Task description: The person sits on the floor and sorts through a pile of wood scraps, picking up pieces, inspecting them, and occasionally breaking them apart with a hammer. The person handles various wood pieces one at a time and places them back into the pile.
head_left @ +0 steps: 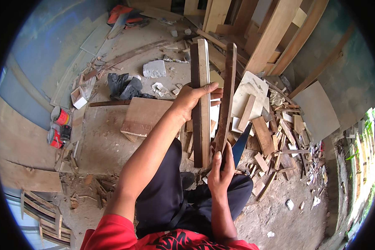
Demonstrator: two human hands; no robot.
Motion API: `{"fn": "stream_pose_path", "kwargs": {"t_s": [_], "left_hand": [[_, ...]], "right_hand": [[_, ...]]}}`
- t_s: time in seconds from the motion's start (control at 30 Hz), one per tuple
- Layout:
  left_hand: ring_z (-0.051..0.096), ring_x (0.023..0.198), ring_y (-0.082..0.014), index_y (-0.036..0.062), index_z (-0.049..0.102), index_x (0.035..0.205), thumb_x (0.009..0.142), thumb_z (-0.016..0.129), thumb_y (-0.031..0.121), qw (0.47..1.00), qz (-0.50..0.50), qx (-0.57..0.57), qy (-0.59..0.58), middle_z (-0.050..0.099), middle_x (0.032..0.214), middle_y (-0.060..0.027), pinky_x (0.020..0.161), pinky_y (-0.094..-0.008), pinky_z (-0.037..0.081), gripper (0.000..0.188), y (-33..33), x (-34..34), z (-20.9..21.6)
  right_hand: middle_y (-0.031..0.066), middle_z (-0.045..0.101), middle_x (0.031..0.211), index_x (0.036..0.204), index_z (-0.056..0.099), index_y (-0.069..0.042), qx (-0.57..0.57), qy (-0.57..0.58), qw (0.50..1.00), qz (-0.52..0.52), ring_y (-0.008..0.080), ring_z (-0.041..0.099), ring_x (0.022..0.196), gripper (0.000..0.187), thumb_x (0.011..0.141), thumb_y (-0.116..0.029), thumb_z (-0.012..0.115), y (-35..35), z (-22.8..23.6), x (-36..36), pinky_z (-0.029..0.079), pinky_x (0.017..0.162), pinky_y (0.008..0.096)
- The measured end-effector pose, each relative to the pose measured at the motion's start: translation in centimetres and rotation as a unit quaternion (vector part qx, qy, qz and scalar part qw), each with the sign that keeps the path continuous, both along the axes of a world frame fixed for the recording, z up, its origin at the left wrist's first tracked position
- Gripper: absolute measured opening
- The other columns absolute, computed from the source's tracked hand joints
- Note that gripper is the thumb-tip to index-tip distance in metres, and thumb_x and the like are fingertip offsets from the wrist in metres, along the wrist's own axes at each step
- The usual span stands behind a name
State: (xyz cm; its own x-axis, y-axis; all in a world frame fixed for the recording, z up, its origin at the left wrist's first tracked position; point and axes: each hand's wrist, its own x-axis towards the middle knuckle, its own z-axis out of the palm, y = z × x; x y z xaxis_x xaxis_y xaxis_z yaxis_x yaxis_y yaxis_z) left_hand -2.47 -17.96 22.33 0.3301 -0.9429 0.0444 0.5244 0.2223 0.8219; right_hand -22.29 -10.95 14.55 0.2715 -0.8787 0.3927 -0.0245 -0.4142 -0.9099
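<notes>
My left hand point(192, 100) is closed around the middle of a long wooden strip point(203, 71) with a pale face and a dark brown side. Whether that is one piece or two laid together, I cannot tell. My right hand point(221, 168) grips the lower end of a dark brown wooden strip point(226, 91). Both strips stand almost upright in front of me, side by side, with a narrow gap between their upper parts. Some left fingertips reach toward the right strip; whether they touch it is unclear. Behind my right hand shows a tapering dark blue flat piece point(241, 146).
A wide board point(143, 116) lies low ahead. Wood offcuts point(264, 135) are heaped at the right, below tall leaning planks point(275, 35). Red cans point(59, 116) stand at the left. Farther off are a pale block point(154, 68) and a black plastic bag point(117, 85).
</notes>
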Motion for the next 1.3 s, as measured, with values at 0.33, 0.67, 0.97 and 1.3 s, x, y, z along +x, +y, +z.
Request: {"fn": "stream_pose_path", "kwargs": {"t_s": [0.33, 0.67, 0.97, 1.3], "left_hand": [[0.071, 0.081, -0.0213, -0.0013, 0.066, 0.105, 0.08, 0.079, 0.04, 0.998, -0.051, -0.015, 0.037, 0.071, 0.092, -0.0141, 0.073, -0.0353, 0.06, 0.05, -0.1, 0.5, -0.4], [0.068, 0.076, -0.0191, -0.0009, 0.061, 0.106, 0.084, 0.072, 0.048, 0.993, -0.053, -0.008, 0.103, 0.068, 0.091, -0.0112, 0.069, -0.0321, 0.058, 0.054, -1.5, 3.4, -2.5], [0.066, 0.086, -0.0232, -0.0022, 0.057, 0.111, 0.089, 0.068, 0.044, 0.982, 0.017, -0.026, 0.187, 0.067, 0.096, -0.0127, 0.079, -0.0337, 0.057, 0.053, -1.9, 7.1, -4.4], [0.065, 0.099, -0.025, 0.0083, 0.053, 0.122, 0.092, 0.067, 0.038, 0.975, 0.013, -0.045, 0.219, 0.061, 0.11, -0.0141, 0.088, -0.0391, 0.056, 0.045, -1.7, 11.0, -6.4]], "right_hand": [[0.0223, 0.061, 0.124, 0.134, 0.045, 0.013, -0.057, 0.048, 0.997, 0.017, 0.0227, 0.056, 0.116, 0.046, 0.1, -0.016, 0.054, -0.6, 1.3, 0.9, 0.041, 0.101, 0.0336], [0.0204, 0.031, 0.153, 0.15, 0.026, 0.003, 0.332, -0.24, 0.88, 0.241, 0.0309, 0.031, 0.142, 0.09, 0.097, -0.069, 0.015, -1.4, 2.9, 0.0, 0.025, 0.116, 0.045], [0.0213, 0.03, 0.153, 0.149, 0.029, 0.005, 0.182, -0.258, 0.906, 0.282, 0.0344, 0.04, 0.135, 0.075, 0.103, -0.055, 0.028, -1.4, 4.4, 0.9, 0.036, 0.108, 0.0451], [0.0219, 0.046, 0.14, 0.145, 0.03, 0.008, 0.107, -0.239, 0.939, 0.224, 0.0255, 0.048, 0.129, 0.07, 0.088, -0.001, 0.069, 0.5, 5.2, 2.8, 0.048, 0.102, 0.0376]]}}
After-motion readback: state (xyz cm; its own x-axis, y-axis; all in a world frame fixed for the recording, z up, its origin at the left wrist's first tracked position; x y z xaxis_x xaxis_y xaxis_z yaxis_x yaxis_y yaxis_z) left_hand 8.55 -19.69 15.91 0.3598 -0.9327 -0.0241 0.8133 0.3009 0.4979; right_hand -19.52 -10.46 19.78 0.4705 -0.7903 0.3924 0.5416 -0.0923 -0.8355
